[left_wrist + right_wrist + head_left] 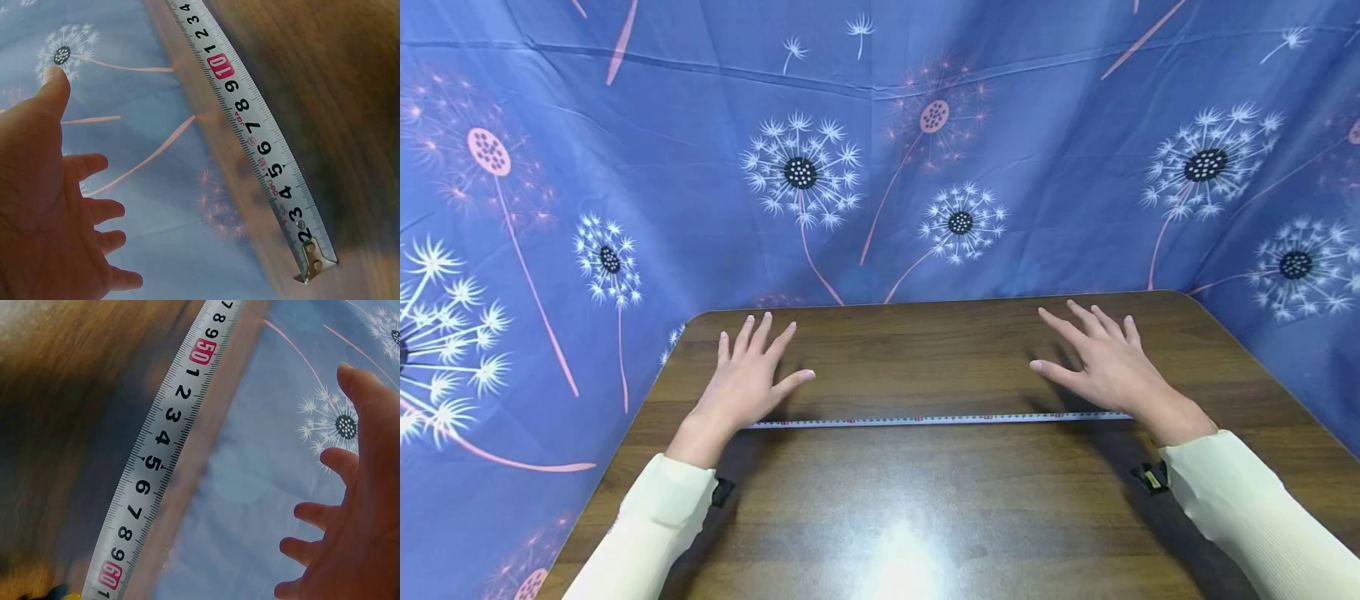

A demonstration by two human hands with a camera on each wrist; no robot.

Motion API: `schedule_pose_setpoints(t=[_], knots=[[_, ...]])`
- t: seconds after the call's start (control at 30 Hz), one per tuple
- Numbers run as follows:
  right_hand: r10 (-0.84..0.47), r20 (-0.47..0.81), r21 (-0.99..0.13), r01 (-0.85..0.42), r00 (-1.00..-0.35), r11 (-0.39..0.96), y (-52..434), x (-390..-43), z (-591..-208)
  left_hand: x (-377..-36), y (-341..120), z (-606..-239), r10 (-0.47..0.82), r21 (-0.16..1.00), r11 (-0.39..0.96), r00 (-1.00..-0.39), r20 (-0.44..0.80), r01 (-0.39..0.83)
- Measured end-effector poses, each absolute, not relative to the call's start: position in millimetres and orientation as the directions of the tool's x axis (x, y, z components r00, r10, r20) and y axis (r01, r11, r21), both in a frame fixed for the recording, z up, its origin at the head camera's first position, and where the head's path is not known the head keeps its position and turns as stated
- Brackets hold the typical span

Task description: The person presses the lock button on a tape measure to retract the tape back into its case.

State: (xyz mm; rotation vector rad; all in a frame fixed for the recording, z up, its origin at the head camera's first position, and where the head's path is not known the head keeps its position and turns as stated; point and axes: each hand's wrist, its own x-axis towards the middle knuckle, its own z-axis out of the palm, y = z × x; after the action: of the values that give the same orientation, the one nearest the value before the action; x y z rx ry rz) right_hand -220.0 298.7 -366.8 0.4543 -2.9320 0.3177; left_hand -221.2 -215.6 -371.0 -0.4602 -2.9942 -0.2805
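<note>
Your left grip (pixel 741 387) is spread wide, the fingers straight and the thumb held out to the side, with nothing in its hold; your right grip (pixel 1108 362) is splayed the same way and is just as free of any load. The measuring tape (pixel 917 420) lies across the brown wood-grain counter (pixel 970 475), running from near your left wrist to near your right. Its metal end hook (pixel 315 259) shows at the left end, with your left fingers apart from it. Your right wrist blocks the far right end in the head view, and a small yellow thing (pixel 72 595) beside the strip is too cut off by the right wrist view to identify. Dark devices sit under your wrists, one by the left sleeve (pixel 647 517) and one by the right sleeve (pixel 1262 508). Blue dandelion-print cloth (pixel 700 167) hangs behind the counter and along both sides, walling in the space past your fingertips. A bright glare (pixel 901 567) washes out the wood at the near edge of view, and your forearms throw shadows beside them.
</note>
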Motion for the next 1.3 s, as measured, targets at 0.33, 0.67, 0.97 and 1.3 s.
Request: schedule_pose_setpoints(t=[0.33, 0.67, 0.97, 1.3], knots=[[-0.294, 0.188, -0.177, -0.327, -0.937, 0.928, 300.7, -214.9, -367.1, -212.9, -222.6, -371.5, 0.289, 0.164, 0.935, -0.944, 0.160, 0.314], [-0.295, 0.190, -0.188, -0.330, -0.936, 0.925, 306.6, -210.9, -370.5, -208.9, -224.7, -374.3, 0.290, 0.165, 0.934, -0.943, 0.161, 0.316], [-0.280, 0.189, -0.223, -0.319, -0.941, 0.921, 315.7, -202.7, -368.4, -203.7, -228.4, -373.3, 0.284, 0.175, 0.935, -0.947, 0.151, 0.308], [-0.285, 0.187, -0.261, -0.328, -0.940, 0.908, 332.3, -193.1, -367.3, -195.2, -241.9, -370.5, 0.266, 0.228, 0.927, -0.952, 0.154, 0.296]])
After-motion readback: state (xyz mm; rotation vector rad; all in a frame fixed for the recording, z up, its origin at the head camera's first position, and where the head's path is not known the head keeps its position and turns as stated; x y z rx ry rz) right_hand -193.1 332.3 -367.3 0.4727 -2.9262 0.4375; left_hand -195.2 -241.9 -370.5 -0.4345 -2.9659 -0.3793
